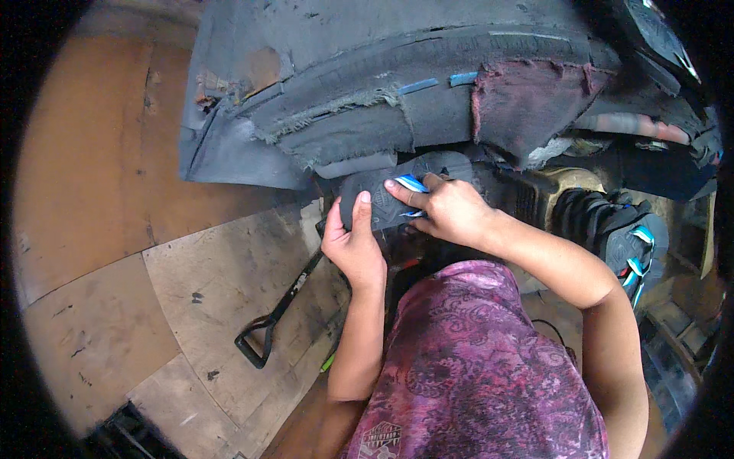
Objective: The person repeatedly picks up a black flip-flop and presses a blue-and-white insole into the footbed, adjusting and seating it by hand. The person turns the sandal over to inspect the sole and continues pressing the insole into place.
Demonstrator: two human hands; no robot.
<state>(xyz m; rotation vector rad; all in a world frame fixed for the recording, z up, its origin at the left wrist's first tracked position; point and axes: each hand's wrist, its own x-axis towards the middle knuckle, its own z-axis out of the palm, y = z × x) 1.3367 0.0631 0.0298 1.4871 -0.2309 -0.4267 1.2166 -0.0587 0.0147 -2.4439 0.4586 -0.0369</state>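
A black flip-flop (382, 200) with blue and white straps (411, 183) is held level in front of my body, below the edge of a dark, worn work surface. My left hand (357, 243) is closed round its left end, thumb on top and fingers along the side. My right hand (451, 208) reaches across its middle; the index finger lies along the strap and the other fingers curl against the sole. Part of the strap and the flip-flop's underside are hidden by the hands.
Frayed dark cloth and a reddish cloth patch (527, 107) cover the work surface edge (344, 126). At right stands a row of black flip-flops (623, 229) with blue and white straps. A black D-shaped handle (256, 340) slants over board flooring (206, 306) at left.
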